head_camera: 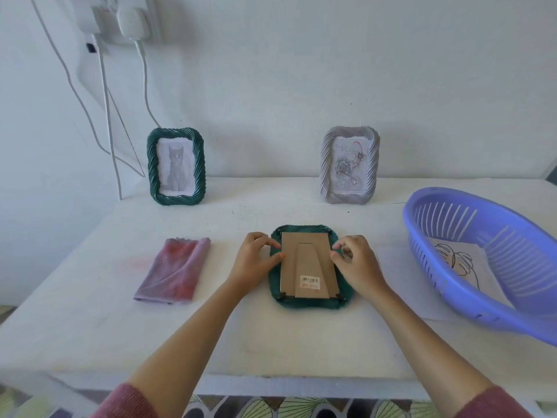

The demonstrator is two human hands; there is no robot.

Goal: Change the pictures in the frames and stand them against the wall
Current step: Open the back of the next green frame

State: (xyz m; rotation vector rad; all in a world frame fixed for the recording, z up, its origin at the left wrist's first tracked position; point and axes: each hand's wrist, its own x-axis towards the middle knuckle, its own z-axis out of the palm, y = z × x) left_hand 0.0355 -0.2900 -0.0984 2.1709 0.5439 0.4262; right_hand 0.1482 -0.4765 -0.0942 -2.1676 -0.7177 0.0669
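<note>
White tabletop (241, 336) set against a white wall (271, 86).

At the right is a blue-violet slotted plastic basket (488, 312). It holds a white sheet with a black line drawing (461, 260).

Left of centre lies a folded pink-lilac cloth (173, 271).

Two frames stand at the wall, well apart:
- an upright green rope-moulded frame with a cat picture (176, 166)
- an upright grey rope-moulded frame with a rose picture (349, 165)

The task item, a face-down dark green frame (310, 303), lies flat mid-table between cloth and basket. Its brown cardboard backing (307, 260) faces up, with the easel flap flat.

The left hand (256, 260) is at the frame's left edge and the right hand (358, 263) at its right edge. The hands are apart. On each, the fingers curl onto the green rim and the thumb sits at the backing's side. I read this as a light two-sided pinch.

A white barcode sticker (309, 282) sits low on the backing. Small black corner tabs (281, 295) show at all four corners. Whether they overlap the board cannot be told.

Stage, as a judgement: working on the backing. It is unclear whether it is being opened or closed.

Risks:
- Prying the board with any tab still across it would crease the cardboard or snap a tab.
- Lifting the frame with the tabs clear could let the board and contents drop out.
- An uneven pull from one hand would skid the frame across the table.
- A poorly seated flap could let the frame tip when stood up.
</note>
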